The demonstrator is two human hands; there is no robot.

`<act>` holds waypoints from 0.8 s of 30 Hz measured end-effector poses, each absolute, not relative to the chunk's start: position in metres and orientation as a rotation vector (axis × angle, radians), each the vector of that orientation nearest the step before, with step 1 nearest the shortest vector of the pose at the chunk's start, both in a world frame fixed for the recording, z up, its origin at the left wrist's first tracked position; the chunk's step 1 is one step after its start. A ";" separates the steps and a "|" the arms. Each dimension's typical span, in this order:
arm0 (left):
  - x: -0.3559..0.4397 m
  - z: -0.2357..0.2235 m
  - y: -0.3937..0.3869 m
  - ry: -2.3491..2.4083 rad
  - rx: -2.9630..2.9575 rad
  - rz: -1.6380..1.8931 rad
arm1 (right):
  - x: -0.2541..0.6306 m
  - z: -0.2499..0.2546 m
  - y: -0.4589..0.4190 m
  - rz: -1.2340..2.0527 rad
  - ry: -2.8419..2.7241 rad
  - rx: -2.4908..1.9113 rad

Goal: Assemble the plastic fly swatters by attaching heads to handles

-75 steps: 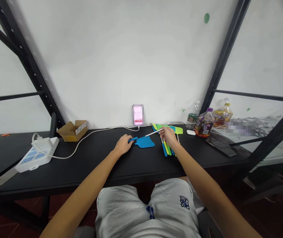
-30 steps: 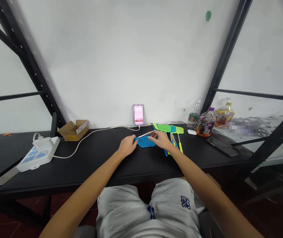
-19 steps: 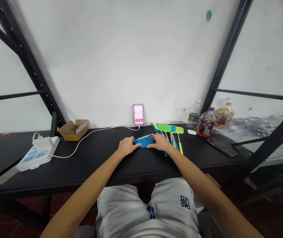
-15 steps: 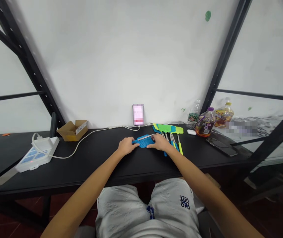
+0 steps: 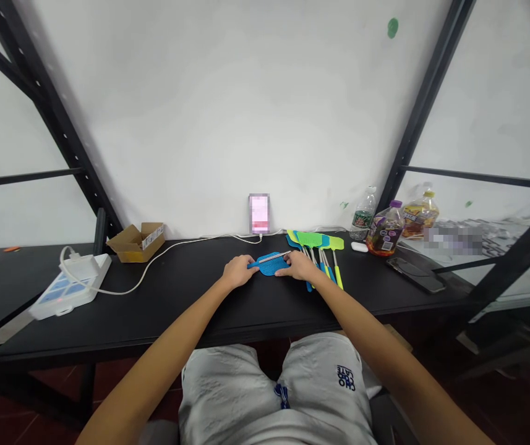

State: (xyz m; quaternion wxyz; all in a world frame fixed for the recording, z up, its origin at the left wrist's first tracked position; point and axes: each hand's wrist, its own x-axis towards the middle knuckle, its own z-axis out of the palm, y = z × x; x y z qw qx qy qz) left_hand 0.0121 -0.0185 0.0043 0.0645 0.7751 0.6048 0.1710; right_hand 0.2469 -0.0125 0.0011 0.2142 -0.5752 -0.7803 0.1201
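A blue fly swatter (image 5: 270, 266) is between my hands above the black table, its mesh head facing up. A thin metal rod with a blue end piece lies slantwise across the mesh. My left hand (image 5: 238, 272) is closed on the blue end at the left. On the other side, my right hand (image 5: 298, 266) pinches the right edge of the head near the rod's tip; its fingers partly cover that edge. Just beyond my right hand lies a row of several fly swatters (image 5: 311, 240), green, blue and yellow-green, with metal rods and coloured handles.
A phone (image 5: 259, 213) leans on the wall with a white cable. To the left are a small open cardboard box (image 5: 137, 243) and a white power strip (image 5: 72, 287). At right stand bottles (image 5: 386, 230), a white case (image 5: 359, 247) and a dark phone (image 5: 415, 275), near the black metal frame.
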 end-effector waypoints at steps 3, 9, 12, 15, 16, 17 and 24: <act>0.011 0.006 -0.018 1.810 2.289 0.512 | 0.247 0.000 -0.012 0.328 -2.156 -1.588; 0.007 0.004 -0.013 1.650 2.189 0.645 | 0.248 -0.009 -0.005 0.316 -2.062 -1.538; 0.006 0.000 -0.010 1.579 2.180 0.745 | 0.247 -0.009 -0.005 0.327 -2.052 -1.445; 0.006 -0.001 -0.012 1.548 2.163 0.878 | 0.248 -0.003 -0.006 0.249 -1.905 -1.413; 0.006 0.000 -0.013 1.532 2.157 0.931 | 0.250 -0.001 -0.006 0.250 -1.823 -1.411; 0.005 0.000 -0.014 1.516 2.153 0.981 | 0.252 0.001 -0.005 0.273 -1.734 -1.406; 0.000 0.003 -0.016 1.586 2.260 1.047 | 0.281 0.013 0.000 0.290 -1.252 -1.275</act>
